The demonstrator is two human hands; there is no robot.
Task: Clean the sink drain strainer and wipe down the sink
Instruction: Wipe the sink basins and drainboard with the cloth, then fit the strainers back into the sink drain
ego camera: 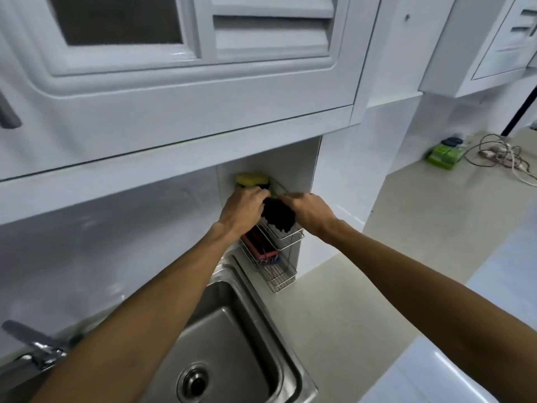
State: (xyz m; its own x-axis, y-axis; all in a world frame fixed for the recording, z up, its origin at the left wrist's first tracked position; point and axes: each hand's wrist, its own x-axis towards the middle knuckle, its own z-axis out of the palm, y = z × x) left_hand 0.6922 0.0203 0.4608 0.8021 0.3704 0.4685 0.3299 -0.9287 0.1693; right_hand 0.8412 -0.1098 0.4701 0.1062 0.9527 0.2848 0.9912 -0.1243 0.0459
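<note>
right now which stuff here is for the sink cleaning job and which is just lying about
For the job:
sink
drain strainer
black cloth, both hands on it
yellow sponge
wire rack
faucet

Lying about:
green pack
tangled cords

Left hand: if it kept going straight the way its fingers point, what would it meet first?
Probably the yellow sponge on the wire rack, just beyond the left hand; depth is unclear.

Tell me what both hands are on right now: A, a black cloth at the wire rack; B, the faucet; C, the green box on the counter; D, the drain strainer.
A: the left hand and right hand grip a black cloth at the top of the wire rack.
</note>
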